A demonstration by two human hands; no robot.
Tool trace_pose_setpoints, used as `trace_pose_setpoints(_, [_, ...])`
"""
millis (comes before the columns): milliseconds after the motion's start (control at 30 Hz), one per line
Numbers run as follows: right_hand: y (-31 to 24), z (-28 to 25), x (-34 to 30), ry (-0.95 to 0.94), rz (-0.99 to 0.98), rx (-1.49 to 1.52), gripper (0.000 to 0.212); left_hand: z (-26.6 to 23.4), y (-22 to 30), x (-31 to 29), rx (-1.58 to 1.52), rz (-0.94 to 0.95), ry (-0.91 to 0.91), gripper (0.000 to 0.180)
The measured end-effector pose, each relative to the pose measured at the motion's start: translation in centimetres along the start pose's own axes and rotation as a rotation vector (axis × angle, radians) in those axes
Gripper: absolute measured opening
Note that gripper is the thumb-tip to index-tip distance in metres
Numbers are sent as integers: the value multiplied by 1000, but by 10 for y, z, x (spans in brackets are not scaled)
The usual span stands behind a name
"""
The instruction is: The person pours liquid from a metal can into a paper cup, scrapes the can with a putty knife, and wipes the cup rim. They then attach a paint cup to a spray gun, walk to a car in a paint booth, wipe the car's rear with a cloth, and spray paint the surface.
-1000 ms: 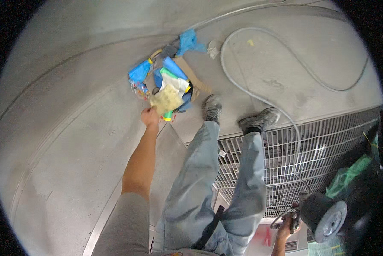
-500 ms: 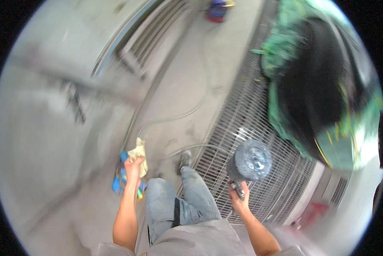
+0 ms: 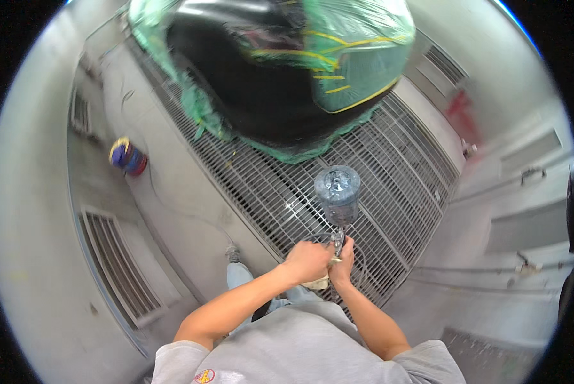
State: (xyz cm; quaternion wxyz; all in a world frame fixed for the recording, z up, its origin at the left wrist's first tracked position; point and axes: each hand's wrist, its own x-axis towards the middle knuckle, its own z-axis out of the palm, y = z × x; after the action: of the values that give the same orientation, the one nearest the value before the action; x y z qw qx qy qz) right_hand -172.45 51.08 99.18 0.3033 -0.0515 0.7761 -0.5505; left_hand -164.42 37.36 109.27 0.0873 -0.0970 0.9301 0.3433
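In front of my body my right hand [image 3: 342, 269] is closed round the handle of a paint spray gun [image 3: 338, 237]. Its translucent grey-blue cup [image 3: 338, 192] sits on top. My left hand [image 3: 308, 261] reaches across to the gun, its closed fingers by the gun's body. A pale yellow cloth [image 3: 318, 283] hangs below that hand, partly hidden by it. Beyond the gun stands a car body part with a glossy black panel [image 3: 261, 96], surrounded by green masking film [image 3: 363, 70] with yellow tape.
Metal floor grating [image 3: 395, 192] runs beneath the gun and the car. A blue and red bucket [image 3: 129, 157] stands on the floor at the left, near a thin hose [image 3: 152, 185]. A slatted wall vent [image 3: 122, 265] is at the lower left. Something red [image 3: 463, 115] stands at the right wall.
My view has swung to the right, toward the car. My left hand has come across with the cloth from the far left to the spray gun, which my right hand still holds.
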Motion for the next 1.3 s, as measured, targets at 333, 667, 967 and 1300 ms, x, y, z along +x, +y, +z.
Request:
trace_pose_setpoints(333, [-37,90,61,518,-134,-118,27,-77,-76,104,440,755,-319,10])
trace_pose_setpoints(667, [-40,124,105,847,-39,-385,54,-98,-110,166,517,891,-447,17])
trace_pose_setpoints(967, [-34,126,147,904,-116,-213,49,-98,-116,212,504,896,-464,17])
trace_pose_setpoints(1300, [-51,121,179,858,-218,232,19,-135,-143,245,120,663,-431,30])
